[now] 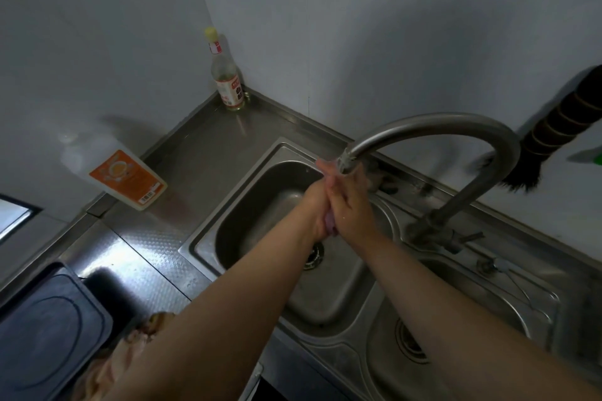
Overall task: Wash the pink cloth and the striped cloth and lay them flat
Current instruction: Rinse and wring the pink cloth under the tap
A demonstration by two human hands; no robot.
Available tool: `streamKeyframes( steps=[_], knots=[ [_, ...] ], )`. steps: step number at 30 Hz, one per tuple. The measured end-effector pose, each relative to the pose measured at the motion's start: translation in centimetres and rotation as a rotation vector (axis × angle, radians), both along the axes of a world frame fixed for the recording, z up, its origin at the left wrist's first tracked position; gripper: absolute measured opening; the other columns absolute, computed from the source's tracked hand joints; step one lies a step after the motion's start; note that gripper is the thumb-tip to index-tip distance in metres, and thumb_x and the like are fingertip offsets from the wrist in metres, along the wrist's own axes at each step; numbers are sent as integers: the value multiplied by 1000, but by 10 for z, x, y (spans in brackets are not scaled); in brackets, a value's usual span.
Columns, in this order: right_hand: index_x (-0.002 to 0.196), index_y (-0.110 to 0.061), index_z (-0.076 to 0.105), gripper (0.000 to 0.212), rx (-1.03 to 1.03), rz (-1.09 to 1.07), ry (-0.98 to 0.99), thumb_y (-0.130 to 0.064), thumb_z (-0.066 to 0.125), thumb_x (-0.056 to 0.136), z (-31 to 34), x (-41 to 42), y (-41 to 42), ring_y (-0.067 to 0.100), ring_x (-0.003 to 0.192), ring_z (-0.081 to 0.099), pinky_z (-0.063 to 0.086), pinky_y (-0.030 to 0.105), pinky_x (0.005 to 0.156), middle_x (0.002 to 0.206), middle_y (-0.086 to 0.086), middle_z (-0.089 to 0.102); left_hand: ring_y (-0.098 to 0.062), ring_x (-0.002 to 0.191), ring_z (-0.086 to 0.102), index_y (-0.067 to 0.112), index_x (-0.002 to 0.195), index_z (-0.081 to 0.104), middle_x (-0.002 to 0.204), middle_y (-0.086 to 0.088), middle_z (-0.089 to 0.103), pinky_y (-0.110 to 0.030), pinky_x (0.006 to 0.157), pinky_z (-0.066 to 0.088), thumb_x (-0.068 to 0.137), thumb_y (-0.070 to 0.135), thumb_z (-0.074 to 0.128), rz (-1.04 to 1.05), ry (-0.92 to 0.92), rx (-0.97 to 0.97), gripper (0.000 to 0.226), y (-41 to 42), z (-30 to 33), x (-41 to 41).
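Right now both hands are working under the spout of the curved steel faucet (456,127), above the left basin of the double steel sink (247,270). The left hand (317,205) and the right hand (353,205) are pressing palm to palm, fingers lying fairly straight and pointing up toward the spout, and they are squeezing a small wad of pink cloth (329,223) between them — only a pale pinkish fold is peeking out at the heels of the palms. Water seems to be running over the fingertips, though the stream is blurred. At the bottom left, on the steel counter (202,153) and partly hidden by the left forearm, a crumpled pale cloth with brownish markings (136,342) is lying beside a dark tray (49,329); whether it is the striped cloth is hard to tell. A glass bottle with a yellow cap (224,75) is standing in the counter's far corner, and an orange-labelled plastic bottle (127,179) is standing against the left wall. A dark brush (566,127) is hanging on the wall behind the faucet.
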State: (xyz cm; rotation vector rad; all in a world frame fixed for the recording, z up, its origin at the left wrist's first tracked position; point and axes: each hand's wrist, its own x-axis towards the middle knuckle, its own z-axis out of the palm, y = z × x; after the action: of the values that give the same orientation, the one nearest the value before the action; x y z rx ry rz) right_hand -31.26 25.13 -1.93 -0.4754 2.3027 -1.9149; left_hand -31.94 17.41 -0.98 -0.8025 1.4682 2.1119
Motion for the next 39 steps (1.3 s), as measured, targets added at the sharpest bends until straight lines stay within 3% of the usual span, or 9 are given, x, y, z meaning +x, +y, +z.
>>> streamKeyframes(
  steps=[4,6,11,16,20,26,30,35,39],
  knots=[
    [81,-8,54,28,-39,-179,-51,-20,39,101,11,-14,-9,5,70,58,45,12,65,80,5,55,-17,56,58,9,125,52,74,-23,67,-23,51,46,97,56,41,19,-39,-31,56,-1,3,-1],
    [79,-2,56,35,-8,-241,-163,-23,39,101,11,-23,-13,18,67,58,47,20,60,69,8,54,-15,48,50,13,139,44,59,-12,59,-23,44,38,98,57,34,-56,-22,-121,61,0,0,5],
    [76,6,61,19,32,-416,-309,-1,53,92,12,-43,-13,27,67,59,48,30,61,70,16,59,-13,34,31,11,62,52,45,-2,41,-19,35,23,93,67,28,-54,47,-269,69,9,0,12],
    [76,-10,60,22,-65,-301,-506,-18,55,95,9,-56,-3,15,55,57,46,24,53,63,5,58,-14,44,41,10,81,62,55,-3,46,-23,43,34,98,61,26,-279,76,-200,64,-11,-1,19],
    [80,-17,61,36,528,44,-165,-50,48,83,-4,-63,35,21,75,59,43,32,66,77,1,62,-19,108,63,12,125,59,118,-6,66,-32,97,48,95,52,44,-600,195,-282,52,-64,1,10],
    [128,-30,48,56,995,589,-170,-51,68,80,-5,-41,65,5,85,58,45,25,72,102,-11,60,-15,92,58,30,96,55,94,7,59,-28,81,45,87,41,65,-1007,376,-1076,17,-112,-8,-13],
    [112,-14,64,37,645,272,-530,-32,72,80,-18,-57,73,27,74,72,57,34,65,81,10,73,-18,103,61,16,122,56,114,-2,62,-31,92,49,93,28,59,-800,302,-540,32,-106,-17,-11],
    [118,-24,51,34,-76,-67,-449,-4,57,92,4,-15,18,-6,79,65,49,9,64,96,-10,62,-12,42,52,11,63,60,54,-3,55,-17,37,39,102,28,35,146,-184,169,50,-37,-24,-9],
    [131,-44,34,52,-30,64,-250,-9,50,96,-4,0,0,-17,102,52,39,-1,83,121,-5,54,-25,98,62,21,102,68,107,-6,66,-34,87,46,103,36,31,171,-132,210,40,1,1,-3]
  ],
)
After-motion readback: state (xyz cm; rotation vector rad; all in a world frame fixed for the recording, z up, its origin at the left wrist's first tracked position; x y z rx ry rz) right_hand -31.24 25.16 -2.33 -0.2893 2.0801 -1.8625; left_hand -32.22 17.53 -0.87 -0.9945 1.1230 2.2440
